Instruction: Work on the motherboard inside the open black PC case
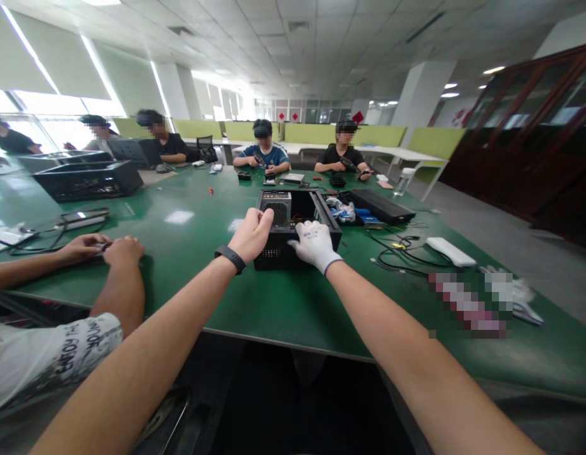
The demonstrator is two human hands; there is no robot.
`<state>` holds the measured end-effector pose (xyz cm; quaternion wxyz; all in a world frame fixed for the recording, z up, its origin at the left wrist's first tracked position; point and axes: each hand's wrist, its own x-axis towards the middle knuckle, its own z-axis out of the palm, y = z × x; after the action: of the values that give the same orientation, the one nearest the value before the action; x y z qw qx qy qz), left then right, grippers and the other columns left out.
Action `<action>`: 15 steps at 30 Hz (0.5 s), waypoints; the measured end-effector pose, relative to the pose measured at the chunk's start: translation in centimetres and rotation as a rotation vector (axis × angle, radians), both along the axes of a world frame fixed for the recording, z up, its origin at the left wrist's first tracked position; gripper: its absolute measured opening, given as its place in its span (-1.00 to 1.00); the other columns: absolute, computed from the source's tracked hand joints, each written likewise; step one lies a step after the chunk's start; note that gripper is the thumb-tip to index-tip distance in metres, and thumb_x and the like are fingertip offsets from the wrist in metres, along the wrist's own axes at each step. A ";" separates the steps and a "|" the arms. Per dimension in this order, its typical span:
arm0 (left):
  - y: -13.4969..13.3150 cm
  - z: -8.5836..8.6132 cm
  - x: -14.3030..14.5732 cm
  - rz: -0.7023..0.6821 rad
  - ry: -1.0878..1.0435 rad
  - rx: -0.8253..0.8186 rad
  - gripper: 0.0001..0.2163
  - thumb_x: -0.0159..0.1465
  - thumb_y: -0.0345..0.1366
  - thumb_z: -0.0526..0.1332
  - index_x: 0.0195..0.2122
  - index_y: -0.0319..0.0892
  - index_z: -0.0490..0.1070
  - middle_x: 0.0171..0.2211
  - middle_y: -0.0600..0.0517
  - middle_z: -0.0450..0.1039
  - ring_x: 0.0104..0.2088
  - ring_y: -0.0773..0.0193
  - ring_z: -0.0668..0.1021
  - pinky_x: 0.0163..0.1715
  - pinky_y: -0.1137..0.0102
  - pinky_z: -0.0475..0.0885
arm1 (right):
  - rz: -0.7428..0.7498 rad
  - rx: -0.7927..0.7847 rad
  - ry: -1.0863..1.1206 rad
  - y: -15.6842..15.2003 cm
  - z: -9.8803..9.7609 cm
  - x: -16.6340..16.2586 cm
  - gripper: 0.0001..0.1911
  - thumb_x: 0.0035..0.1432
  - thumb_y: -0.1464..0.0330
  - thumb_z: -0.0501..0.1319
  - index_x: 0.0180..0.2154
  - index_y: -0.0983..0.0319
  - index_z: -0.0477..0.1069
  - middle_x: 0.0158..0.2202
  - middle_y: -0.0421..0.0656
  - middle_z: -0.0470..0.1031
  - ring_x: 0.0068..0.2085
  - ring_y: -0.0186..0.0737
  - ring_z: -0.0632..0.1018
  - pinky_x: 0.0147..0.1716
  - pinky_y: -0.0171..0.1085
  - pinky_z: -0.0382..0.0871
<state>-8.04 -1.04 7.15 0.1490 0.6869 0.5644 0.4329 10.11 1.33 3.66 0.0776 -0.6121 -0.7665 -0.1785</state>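
A black computer case [297, 251] lies on the green table straight in front of me, its upper side uncovered. In its left part is a grey power supply unit [279, 205] with a fan grille. My left hand [251, 237], bare and with a dark band on the wrist, grips the near left edge of the power supply unit, thumb uppermost. My right hand [314, 243] wears a white glove and is closed over the near wall of the case, its thumb pointing left. Some fingertips of both hands are hidden.
Gloves and blue items lie beside a black panel [380, 207] on the right. Cables [392, 253] and a white power strip [450, 251] are nearer. Another person's hands [124, 251] work at left. Another case [91, 182] stands farther back; several people sit across the table.
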 end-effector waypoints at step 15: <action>-1.2 -1.6 -1.4 -0.078 -0.098 -0.108 -0.81 0.33 -0.13 0.01 -0.24 -0.14 0.19 -0.35 0.05 0.38 -0.29 0.24 0.45 -0.25 0.33 0.35 | -0.026 -0.026 -0.019 3.4 0.1 -0.4 -0.56 0.27 0.13 0.19 0.08 0.24 0.36 0.07 -0.04 0.42 0.01 -0.12 0.49 -0.01 -0.01 0.42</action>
<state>-9.44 -2.21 5.59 0.2302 0.6774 0.5516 0.4287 9.69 4.78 3.74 0.0601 -0.6210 -0.7615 -0.1756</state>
